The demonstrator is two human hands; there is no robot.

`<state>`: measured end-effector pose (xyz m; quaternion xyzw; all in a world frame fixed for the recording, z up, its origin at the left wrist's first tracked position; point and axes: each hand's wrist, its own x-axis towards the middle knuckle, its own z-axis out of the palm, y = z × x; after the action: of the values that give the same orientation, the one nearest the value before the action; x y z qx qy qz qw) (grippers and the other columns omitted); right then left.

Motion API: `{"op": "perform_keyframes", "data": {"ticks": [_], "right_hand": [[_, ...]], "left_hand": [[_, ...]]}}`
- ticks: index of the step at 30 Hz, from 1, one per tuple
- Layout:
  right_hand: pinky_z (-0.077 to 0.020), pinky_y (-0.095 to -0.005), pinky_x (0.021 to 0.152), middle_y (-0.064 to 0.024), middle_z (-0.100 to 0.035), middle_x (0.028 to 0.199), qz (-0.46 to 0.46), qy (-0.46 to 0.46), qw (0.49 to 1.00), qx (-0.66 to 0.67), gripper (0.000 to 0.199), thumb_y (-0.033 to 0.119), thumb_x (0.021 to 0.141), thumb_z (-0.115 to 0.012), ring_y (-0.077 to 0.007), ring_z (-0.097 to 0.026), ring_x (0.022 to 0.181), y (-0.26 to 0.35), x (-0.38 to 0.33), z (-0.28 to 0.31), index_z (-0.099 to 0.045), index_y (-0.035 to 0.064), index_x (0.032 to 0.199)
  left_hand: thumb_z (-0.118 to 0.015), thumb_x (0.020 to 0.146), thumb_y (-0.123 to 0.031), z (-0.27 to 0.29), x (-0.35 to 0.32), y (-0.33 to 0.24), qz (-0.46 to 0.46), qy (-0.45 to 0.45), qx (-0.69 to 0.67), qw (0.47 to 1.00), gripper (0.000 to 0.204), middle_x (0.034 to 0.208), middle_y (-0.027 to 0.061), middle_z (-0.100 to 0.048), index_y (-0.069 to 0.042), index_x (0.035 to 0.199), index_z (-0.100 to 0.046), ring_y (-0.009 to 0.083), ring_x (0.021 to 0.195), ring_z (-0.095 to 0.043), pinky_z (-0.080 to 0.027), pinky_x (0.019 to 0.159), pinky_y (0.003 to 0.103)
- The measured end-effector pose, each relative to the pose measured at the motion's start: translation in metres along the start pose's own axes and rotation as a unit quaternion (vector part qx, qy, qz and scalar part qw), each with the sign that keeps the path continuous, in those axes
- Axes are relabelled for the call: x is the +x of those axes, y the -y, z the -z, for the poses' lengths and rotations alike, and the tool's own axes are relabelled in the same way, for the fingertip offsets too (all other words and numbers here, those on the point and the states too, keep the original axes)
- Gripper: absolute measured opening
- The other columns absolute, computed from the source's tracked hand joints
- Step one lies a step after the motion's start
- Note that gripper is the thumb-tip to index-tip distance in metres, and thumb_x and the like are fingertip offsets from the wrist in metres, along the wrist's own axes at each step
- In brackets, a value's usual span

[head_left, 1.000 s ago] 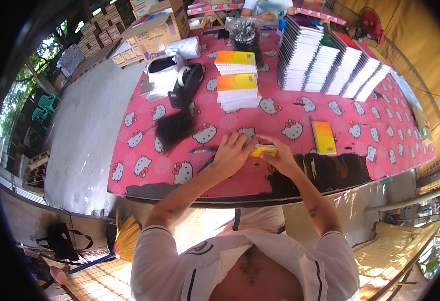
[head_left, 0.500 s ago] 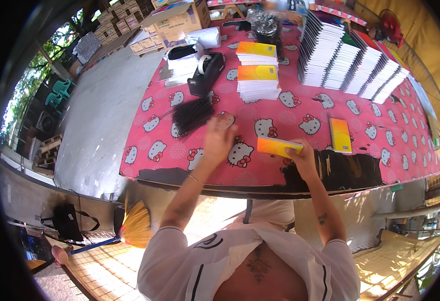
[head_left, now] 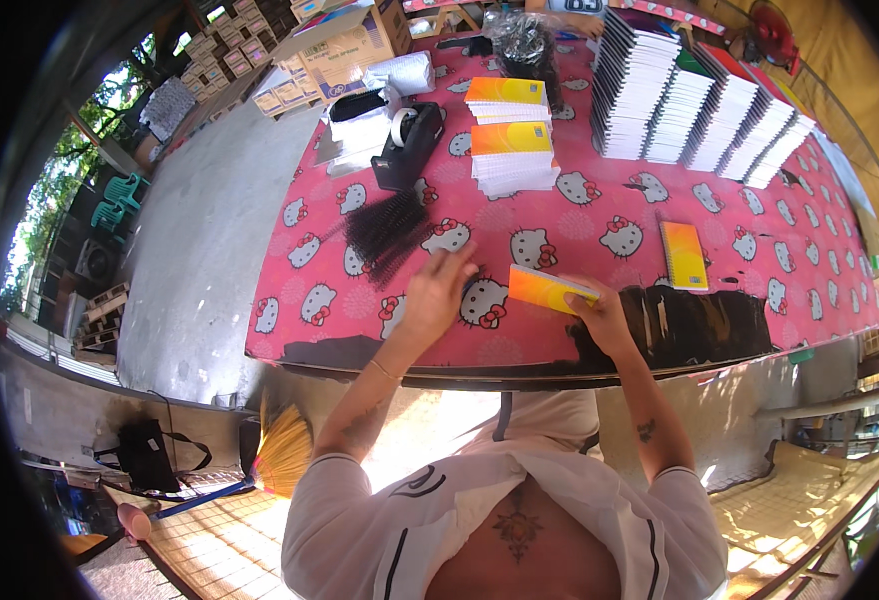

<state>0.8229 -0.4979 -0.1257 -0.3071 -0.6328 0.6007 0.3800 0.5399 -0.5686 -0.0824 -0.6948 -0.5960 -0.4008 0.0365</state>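
Nearest you on the left, below the table, a straw broom (head_left: 284, 455) with a blue handle stands out beside a black bag (head_left: 149, 455). Along the table's near edge, to the right, a torn black patch (head_left: 709, 325) shows through the pink table cover (head_left: 579, 240).

Just past that edge, your right hand (head_left: 602, 318) is grasping the near right end of an orange-and-yellow notepad (head_left: 539, 290), with your thumb on its cover. That notepad is in front of you, between your two hands, its far end pointing left. Your left hand (head_left: 434, 295) is just left of it, apart from it, fingers extended toward the far side; you cannot tell from here whether they grip anything.

A little farther, a second notepad (head_left: 684, 256) lies to the right, near the patch. On the left, a pile of black spiral coils (head_left: 389, 235) is near your left fingertips. Beyond the coils stands a black tape dispenser (head_left: 409, 145). Right of it are a nearer notepad stack (head_left: 514, 160) and a farther notepad stack (head_left: 507, 100). Tall stacks of spiral notebooks (head_left: 639, 90) rise at far right. Farthest are a clear plastic bag (head_left: 524, 45) with dark contents, a cardboard box (head_left: 354, 48) at left and a red fan (head_left: 774, 35) at right.
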Motion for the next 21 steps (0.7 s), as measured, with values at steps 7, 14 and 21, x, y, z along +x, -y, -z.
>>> {"op": "perform_keyframes", "data": {"ticks": [7,14,21], "right_hand": [[-0.0537,-0.0208,0.071,-0.0030,-0.067,0.109,0.034,0.011,0.999,0.007,0.030,0.013,0.101,-0.058,-0.0059,-0.063,0.091,-0.011,0.003,0.003,-0.061,0.0014,0.130],[-0.0517,-0.0197,0.068,-0.0020,-0.068,0.105,-0.001,0.007,1.000,0.026,0.030,0.014,0.102,-0.058,-0.0045,-0.061,0.084,-0.015,0.003,0.004,-0.062,0.0011,0.129],[-0.0517,-0.0195,0.067,-0.0013,-0.068,0.105,-0.001,0.010,1.000,0.017,0.031,0.015,0.102,-0.059,-0.0042,-0.061,0.085,-0.011,0.003,0.003,-0.061,0.0020,0.130]], "left_hand": [[-0.069,0.090,-0.003,-0.018,-0.010,-0.023,0.031,0.020,-0.179,0.983,0.023,0.093,0.0136,-0.069,-0.002,0.114,-0.069,0.0233,0.071,-0.068,-0.053,0.059,0.030],[-0.068,0.089,-0.002,-0.020,-0.003,-0.017,0.001,-0.003,-0.212,0.977,0.018,0.088,0.0133,-0.069,0.000,0.106,-0.071,0.0210,0.064,-0.065,-0.051,0.055,0.030],[-0.068,0.090,-0.007,-0.023,0.002,-0.011,0.005,0.017,-0.158,0.987,0.014,0.082,0.0132,-0.071,-0.001,0.101,-0.072,0.0219,0.058,-0.064,-0.048,0.052,0.032]]}}
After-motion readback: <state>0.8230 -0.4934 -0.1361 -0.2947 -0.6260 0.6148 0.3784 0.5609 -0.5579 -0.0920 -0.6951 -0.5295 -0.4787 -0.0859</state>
